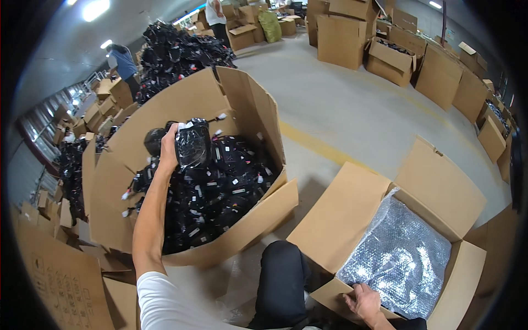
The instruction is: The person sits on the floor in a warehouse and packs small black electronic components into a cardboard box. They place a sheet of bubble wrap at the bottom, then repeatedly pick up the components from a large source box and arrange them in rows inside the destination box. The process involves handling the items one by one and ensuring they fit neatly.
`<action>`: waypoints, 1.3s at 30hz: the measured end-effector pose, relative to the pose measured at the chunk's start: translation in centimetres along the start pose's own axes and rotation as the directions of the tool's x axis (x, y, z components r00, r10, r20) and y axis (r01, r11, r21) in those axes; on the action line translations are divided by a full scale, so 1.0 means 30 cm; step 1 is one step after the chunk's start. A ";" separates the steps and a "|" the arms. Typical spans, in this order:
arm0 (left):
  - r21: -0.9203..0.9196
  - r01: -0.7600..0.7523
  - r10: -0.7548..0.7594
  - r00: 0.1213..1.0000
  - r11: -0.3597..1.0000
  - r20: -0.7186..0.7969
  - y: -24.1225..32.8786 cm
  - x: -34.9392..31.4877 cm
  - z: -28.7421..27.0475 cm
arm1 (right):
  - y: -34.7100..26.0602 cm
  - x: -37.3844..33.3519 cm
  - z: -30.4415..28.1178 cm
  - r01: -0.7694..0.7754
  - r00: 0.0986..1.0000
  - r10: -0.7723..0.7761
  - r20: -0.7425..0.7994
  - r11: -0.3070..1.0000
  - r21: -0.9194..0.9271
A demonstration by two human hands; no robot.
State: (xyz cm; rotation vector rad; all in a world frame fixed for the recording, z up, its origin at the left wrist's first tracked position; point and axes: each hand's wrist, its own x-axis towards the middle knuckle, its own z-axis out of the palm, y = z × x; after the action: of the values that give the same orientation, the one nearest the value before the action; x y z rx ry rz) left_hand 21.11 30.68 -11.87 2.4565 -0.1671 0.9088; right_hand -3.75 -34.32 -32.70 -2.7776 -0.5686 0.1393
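Observation:
My left hand (169, 147) reaches over a large open cardboard box (247, 93) and grips a black plastic-wrapped pack (193, 146) with a lead ending in a white connector. Just left of that hand is another dark, rounded bundle (155, 142); whether I hold it too is unclear. Below lies a heap of similar black packs (220, 190) with white labels and plugs. At lower right, my right hand (366, 302) has its fingers bent over the near flap (333, 297) of a smaller open carton. Bubble wrap (404, 253) covers what is inside that carton.
A tall pile of black packs (176, 55) rises behind the large box. Cartons (341, 41) line the far right, and a printed carton (66, 286) stands at lower left. Two people (124, 63) are in the background. Grey floor with a yellow line (319, 146) runs between.

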 end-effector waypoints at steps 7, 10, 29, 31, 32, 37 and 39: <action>-0.451 0.003 -0.071 0.988 0.893 -0.135 0.239 0.070 -0.177 | -0.021 0.000 -0.068 0.034 0.995 -0.026 -0.100 0.997 0.076; -0.900 0.280 -0.282 0.941 0.334 0.189 0.488 0.066 -0.211 | -0.138 0.109 -0.259 0.088 0.980 -0.017 -0.200 0.933 0.349; -0.625 -0.572 0.551 0.794 0.531 -0.257 1.659 -0.383 0.698 | -0.049 0.060 -0.485 0.468 0.884 0.425 -0.198 -0.776 0.424; -0.680 -0.541 0.524 0.810 0.496 -0.262 1.696 -0.419 0.780 | 0.028 0.011 -0.431 0.545 0.834 0.513 -0.203 -0.710 0.445; -0.702 -0.472 0.472 0.855 0.534 -0.215 1.677 -0.441 0.827 | 0.037 0.014 -0.414 0.595 0.796 0.556 -0.239 -0.643 0.483; -0.868 -0.003 0.459 0.850 0.496 0.260 1.629 -0.496 0.915 | 0.086 -0.003 -0.597 0.641 0.613 0.659 -0.436 -0.092 0.762; -0.862 0.108 0.508 0.769 0.496 0.388 1.628 -0.526 0.969 | 0.162 -0.038 -0.666 0.705 0.553 0.692 -0.464 -0.092 0.703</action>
State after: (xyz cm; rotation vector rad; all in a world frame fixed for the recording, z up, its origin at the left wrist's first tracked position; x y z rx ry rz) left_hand 11.89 -26.99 -20.11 1.6380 -0.9469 -0.0353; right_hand 0.06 -44.50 -15.20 -0.7805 0.0116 -0.6011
